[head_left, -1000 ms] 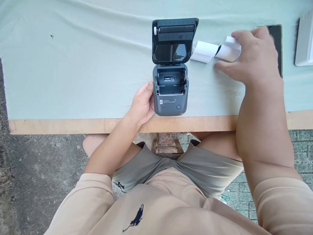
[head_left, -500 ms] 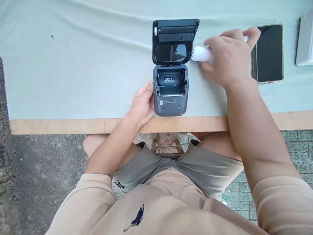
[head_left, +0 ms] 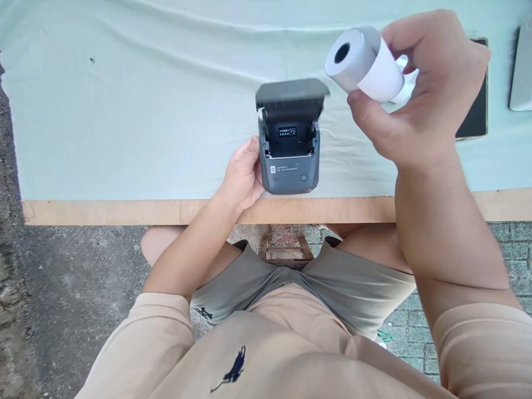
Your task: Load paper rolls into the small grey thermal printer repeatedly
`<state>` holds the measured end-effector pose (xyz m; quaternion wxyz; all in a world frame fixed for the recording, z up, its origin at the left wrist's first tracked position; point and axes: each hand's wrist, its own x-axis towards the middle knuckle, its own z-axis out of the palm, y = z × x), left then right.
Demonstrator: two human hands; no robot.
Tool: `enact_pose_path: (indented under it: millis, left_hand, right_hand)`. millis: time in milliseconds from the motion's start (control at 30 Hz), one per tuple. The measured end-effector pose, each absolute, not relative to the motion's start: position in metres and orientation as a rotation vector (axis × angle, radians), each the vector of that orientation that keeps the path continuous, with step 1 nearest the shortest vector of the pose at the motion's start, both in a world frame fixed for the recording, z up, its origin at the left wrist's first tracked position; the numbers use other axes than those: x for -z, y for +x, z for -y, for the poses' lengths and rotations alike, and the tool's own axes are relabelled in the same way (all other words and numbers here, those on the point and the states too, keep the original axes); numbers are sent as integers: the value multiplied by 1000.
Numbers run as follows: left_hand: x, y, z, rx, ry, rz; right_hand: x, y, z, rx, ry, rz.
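Note:
A dark grey label printer [head_left: 290, 172] rests near the table's front edge, its hinged lid [head_left: 291, 95] partly raised. Inside, the paper bay [head_left: 286, 145] shows no roll, only a small printed sticker. My left hand [head_left: 245, 173] grips the printer's left side, thumb along the edge; its other fingers are partly hidden beneath. To the right and above the printer, my right hand [head_left: 432, 83] holds a white paper roll [head_left: 366, 64] between thumb and fingers. The roll's dark hollow core faces left, and a loose end of paper curls around its outside.
A black tablet or phone [head_left: 474, 113] lies behind my right hand, partly covered by it. At the far right edge sits a white object [head_left: 522, 72], cut off by the frame. A pale green cloth [head_left: 145, 122] covers the table, with a bare wooden front edge [head_left: 124, 213].
My right hand has lifted the paper roll up and turned it so its core shows. The printer's lid has swung partway down from upright. My left hand has stayed in place.

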<state>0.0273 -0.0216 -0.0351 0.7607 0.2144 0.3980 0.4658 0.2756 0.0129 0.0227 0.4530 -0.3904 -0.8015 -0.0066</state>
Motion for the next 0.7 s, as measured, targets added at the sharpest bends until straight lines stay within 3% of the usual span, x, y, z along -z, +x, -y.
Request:
enact_pose_path:
  millis: [300,700]
  left_hand:
    - [35,27,22,-997,452,-924]
    - [28,26,25,-952,519,-890]
  right_hand:
    - [-16,265,-10,-5,-898,1994]
    - [-28,236,48,-53,-845,2492]
